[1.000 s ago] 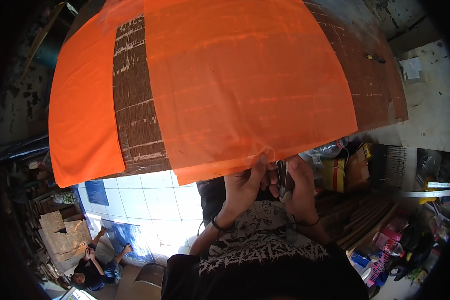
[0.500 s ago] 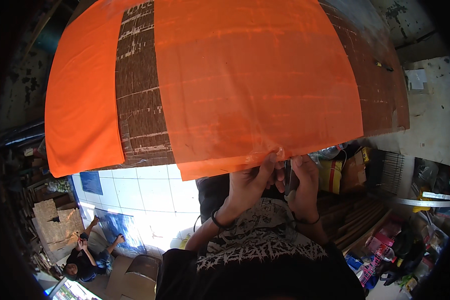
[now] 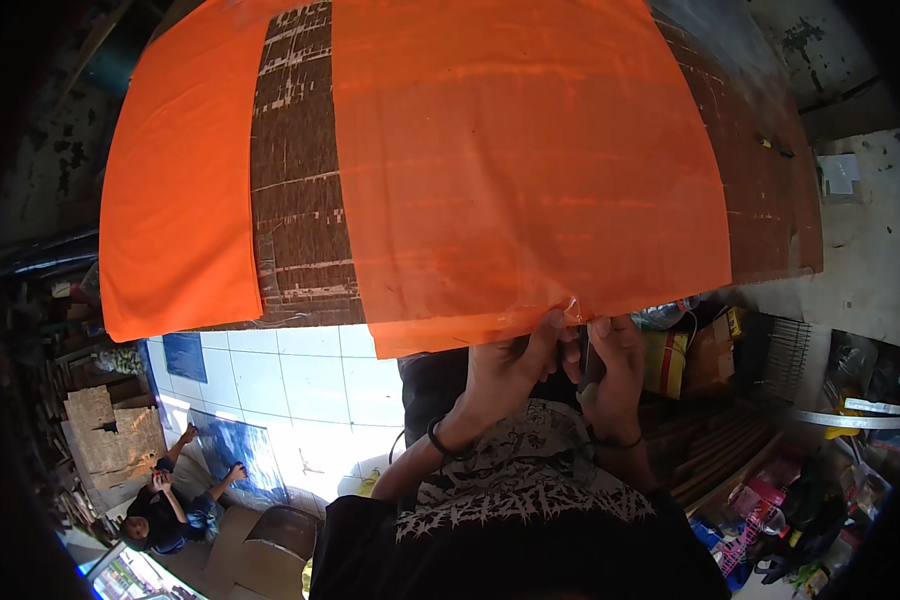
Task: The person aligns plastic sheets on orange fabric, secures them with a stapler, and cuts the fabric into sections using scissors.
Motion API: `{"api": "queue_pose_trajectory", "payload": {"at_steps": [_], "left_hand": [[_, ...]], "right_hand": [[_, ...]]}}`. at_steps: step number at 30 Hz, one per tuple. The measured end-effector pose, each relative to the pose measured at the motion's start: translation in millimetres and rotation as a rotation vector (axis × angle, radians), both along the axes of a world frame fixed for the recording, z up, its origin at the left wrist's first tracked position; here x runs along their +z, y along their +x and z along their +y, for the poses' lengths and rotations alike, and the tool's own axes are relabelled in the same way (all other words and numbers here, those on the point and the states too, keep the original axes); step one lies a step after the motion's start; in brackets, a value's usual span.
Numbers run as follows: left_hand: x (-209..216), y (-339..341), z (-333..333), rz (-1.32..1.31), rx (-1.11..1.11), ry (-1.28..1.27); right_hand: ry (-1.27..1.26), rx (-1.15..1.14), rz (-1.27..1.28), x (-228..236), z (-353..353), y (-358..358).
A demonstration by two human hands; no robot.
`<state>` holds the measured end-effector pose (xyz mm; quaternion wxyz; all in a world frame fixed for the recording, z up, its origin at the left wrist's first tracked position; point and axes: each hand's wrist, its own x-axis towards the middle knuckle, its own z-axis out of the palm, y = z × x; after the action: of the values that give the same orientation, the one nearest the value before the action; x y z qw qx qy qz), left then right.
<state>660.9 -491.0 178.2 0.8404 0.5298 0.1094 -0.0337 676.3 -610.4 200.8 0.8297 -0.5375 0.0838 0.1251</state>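
Observation:
A thin, see-through orange sheet [image 3: 530, 200] lies spread over the brown table, its near edge hanging slightly past the table's edge. My left hand [image 3: 515, 370] pinches that near edge between thumb and fingers, and a small fold bunches up there. Close beside it, my right hand [image 3: 617, 372] is closed around a slim, dark, metallic-looking tool [image 3: 587, 362] held upright; its exact kind is hard to make out. Both hands are just below the sheet's edge, in front of my chest.
Another orange cloth [image 3: 185, 190], more opaque, covers the table's left side. Between the two runs a strip of worn brown tabletop [image 3: 303, 170]. A person [image 3: 175, 505] sits on the floor at lower left by a blue panel [image 3: 240, 458]. Clutter [image 3: 780, 510] fills the lower right.
The sheets and table sit slightly farther right in view. My hands stay at the sheet's near edge, the left pinching and the right still holding the tool.

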Motion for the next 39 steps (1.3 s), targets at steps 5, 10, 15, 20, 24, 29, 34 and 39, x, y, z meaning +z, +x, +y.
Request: {"api": "queue_pose_trajectory", "payload": {"at_steps": [5, 10, 15, 20, 24, 29, 34, 39], "left_hand": [[-1, 5, 1, -0.005, -0.024, -0.021], [0, 6, -2, -0.016, -0.004, -0.095], [-6, 1, 1, 0.021, -0.044, -0.050], [-8, -15, -8, -0.037, -0.087, -0.054], [2, -29, 3, -0.175, -0.171, 0.010], [37, -33, 64, 0.029, -0.061, -0.040], [53, -10, 100, -0.147, -0.241, -0.470], [88, 57, 98, 0.089, -0.163, -0.212]], "right_hand": [[-0.051, 0.004, 0.024, 1, 0, 6], [0.022, 0.011, 0.003, -12, -8, 1], [0.051, -0.152, -0.166, -21, -24, -3], [-0.238, -0.266, -0.062, -6, -14, 3], [-0.246, -0.421, -0.060, 2, -27, 4], [-0.351, -0.516, -0.252, -17, -91, 11], [0.155, -0.473, -0.199, -4, -123, 15], [0.290, -0.408, -0.232, 20, -131, 13]]}}
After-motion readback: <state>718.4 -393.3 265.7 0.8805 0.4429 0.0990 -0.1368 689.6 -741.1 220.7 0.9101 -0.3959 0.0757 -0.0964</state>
